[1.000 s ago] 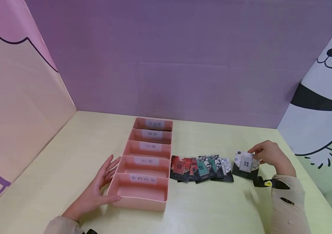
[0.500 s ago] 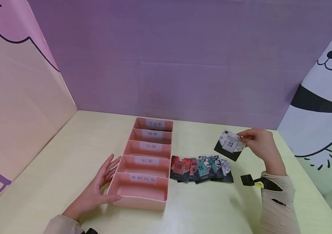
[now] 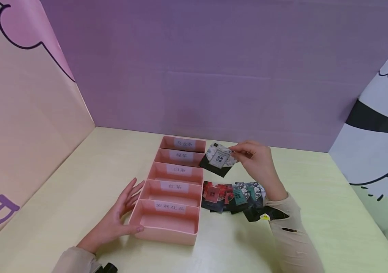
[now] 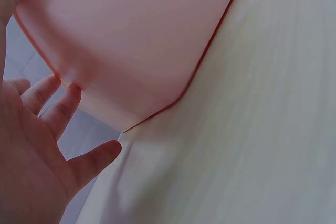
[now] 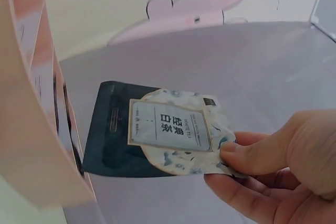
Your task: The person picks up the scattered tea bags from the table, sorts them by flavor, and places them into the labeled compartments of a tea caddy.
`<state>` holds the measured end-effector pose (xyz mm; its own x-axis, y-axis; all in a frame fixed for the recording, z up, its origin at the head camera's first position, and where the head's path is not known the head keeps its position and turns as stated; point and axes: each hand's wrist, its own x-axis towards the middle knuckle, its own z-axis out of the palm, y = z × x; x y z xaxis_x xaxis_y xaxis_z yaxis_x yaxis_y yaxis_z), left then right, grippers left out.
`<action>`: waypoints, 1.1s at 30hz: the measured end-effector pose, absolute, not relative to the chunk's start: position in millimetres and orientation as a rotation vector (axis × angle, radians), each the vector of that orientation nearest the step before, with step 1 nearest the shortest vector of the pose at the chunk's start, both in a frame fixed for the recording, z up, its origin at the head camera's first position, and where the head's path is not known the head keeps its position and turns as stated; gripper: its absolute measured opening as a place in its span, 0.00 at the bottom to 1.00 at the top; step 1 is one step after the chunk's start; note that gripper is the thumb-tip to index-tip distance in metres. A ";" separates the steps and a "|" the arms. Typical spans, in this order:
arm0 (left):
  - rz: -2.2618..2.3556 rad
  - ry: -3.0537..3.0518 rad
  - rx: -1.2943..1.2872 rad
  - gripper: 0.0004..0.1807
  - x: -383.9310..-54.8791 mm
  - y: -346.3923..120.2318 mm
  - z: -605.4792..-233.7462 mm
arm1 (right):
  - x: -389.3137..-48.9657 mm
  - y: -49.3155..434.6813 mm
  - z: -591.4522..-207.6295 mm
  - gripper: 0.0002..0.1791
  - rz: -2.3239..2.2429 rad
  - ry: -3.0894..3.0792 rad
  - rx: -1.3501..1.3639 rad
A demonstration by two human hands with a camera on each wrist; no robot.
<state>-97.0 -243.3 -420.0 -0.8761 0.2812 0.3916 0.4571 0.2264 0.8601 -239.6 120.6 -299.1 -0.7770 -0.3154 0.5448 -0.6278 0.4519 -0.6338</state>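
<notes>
My right hand (image 3: 259, 161) pinches a white tea sachet (image 3: 218, 159) by its corner between thumb and fingers. The sachet is tilted and in the air beside the right edge of a pink divided box (image 3: 166, 235). Close up in the right wrist view, the sachet (image 5: 168, 129) shows a white floral top and a dark base. Spread fingers of my left hand (image 3: 117, 216) touch the near left side of the box, thumb at its front corner. In the left wrist view, fingertips of the left hand (image 4: 42, 145) touch the box wall (image 4: 136, 45).
Several tea sachets, red ones (image 3: 212, 195) and green ones (image 3: 239, 195), lie overlapping right of the box, partly hidden by the right wrist. Paper labels (image 3: 179, 170) mark the box's compartments. A purple wall (image 3: 194, 76) stands behind the pale table (image 3: 333, 212).
My right hand has picked the white tea sachet up off the table and carried it left, to the box's right edge. The left hand keeps its place at the box.
</notes>
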 end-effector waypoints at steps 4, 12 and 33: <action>-1.724 -2.323 -0.730 0.67 -98.0 -243.1 -419.5 | -233.5 101.6 -299.0 0.09 1.289 -2.306 0.880; -1.734 -2.274 -0.772 0.67 -94.8 -244.3 -421.6 | -230.8 76.6 -312.0 0.08 1.315 -2.167 1.033; -1.731 -2.394 -0.640 0.65 -97.7 -242.5 -422.2 | -222.8 59.9 -355.3 0.07 0.896 -2.206 1.677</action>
<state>-97.7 -242.5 -422.2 -0.9036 0.2664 0.3356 0.4021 0.2571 0.8787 -222.8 59.9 -355.3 -0.3194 -0.7912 0.5215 -0.9308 0.1587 -0.3294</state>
